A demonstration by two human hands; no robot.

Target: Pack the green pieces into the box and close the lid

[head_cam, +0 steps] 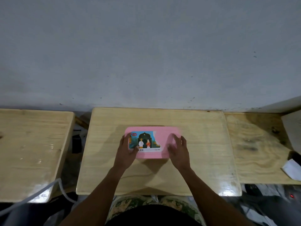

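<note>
Now both hands, left hand [126,150] and right hand [178,150], grip closed pink box [160,141] ends on middle table [203,144]; side tables flank, white paper [291,170] far right.

Three pale wooden tables [156,180] abreast; scuffed grey wall [146,54] behind; glossy glare.

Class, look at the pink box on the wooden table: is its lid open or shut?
Shut. The pink rectangular box lies flat with its pictured lid covering it; both hands rest on it.

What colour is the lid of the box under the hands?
Pink, with a partly torn picture label; the head view shows the lid best.
</note>
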